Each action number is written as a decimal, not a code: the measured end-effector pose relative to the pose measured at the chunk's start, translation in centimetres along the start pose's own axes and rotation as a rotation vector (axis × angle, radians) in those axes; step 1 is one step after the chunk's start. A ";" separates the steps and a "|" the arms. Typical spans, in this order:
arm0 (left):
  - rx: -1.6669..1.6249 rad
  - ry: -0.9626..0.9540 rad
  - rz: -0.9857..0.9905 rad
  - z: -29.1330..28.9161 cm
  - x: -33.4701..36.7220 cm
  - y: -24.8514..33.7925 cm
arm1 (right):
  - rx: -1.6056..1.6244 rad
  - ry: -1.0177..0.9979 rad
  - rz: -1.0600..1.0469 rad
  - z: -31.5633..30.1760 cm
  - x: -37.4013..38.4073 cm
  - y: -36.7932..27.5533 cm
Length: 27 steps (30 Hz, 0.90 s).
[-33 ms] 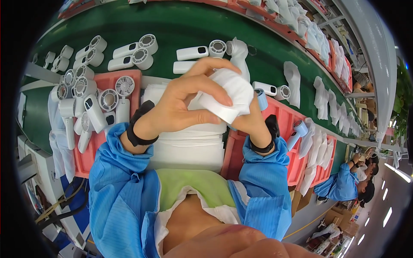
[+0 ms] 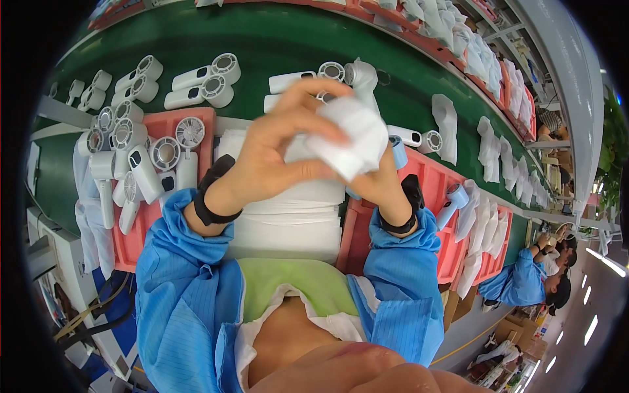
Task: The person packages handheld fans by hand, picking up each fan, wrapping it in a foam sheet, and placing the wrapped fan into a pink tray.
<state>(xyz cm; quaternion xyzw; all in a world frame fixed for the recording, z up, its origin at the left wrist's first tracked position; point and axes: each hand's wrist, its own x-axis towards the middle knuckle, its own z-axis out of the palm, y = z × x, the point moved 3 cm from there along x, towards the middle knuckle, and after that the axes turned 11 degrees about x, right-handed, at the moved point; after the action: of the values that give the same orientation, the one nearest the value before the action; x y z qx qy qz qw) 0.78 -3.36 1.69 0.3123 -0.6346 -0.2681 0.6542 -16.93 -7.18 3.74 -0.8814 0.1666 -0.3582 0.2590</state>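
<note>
In front of my chest, both hands are at a white-wrapped handheld fan (image 2: 367,134), its rounded head end covered by a thin soft sleeve. My left hand (image 2: 272,150) curls around its near left side, thumb below and fingers above, smeared by motion. From the right, my right hand (image 2: 380,187) grips it from behind and below; the wrap hides most of those fingers. Under my hands lies a stack of flat white sleeves (image 2: 285,229). Just beyond my left fingers, white handheld fans (image 2: 291,81) rest on the green belt (image 2: 295,39).
At left, a pink tray (image 2: 204,121) holds several unwrapped white fans (image 2: 144,171). Another pink tray (image 2: 354,239) at right carries a light blue fan (image 2: 453,202) and wrapped fans (image 2: 481,226). More wrapped fans (image 2: 444,128) line the belt. Co-workers (image 2: 534,275) sit at far right.
The wrapped fan has tilted and shifted slightly, its lower edge swinging right, and now looks blurred. My left fingers have moved a little up with it. The trays and belt look the same.
</note>
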 end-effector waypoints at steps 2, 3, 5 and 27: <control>-0.047 0.065 -0.021 0.0 -0.3 -0.2 | 0.010 -0.103 -0.025 0.6 -0.9 0.8; 0.035 0.102 -0.034 0.1 -0.5 0.0 | -0.114 -0.023 0.088 0.5 -1.1 1.1; 0.200 0.175 -0.060 0.2 -0.8 0.4 | -0.365 0.138 0.316 0.3 -1.3 1.2; 0.637 -0.323 -0.382 1.3 -4.4 -5.7 | -0.525 0.005 0.874 -2.8 -1.2 26.6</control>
<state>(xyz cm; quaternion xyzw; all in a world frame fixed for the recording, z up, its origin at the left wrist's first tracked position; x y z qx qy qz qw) -0.52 -3.99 -5.50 0.5656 -0.7111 -0.2204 0.3549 -22.63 -29.05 -10.54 -0.7639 0.6047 -0.1647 0.1539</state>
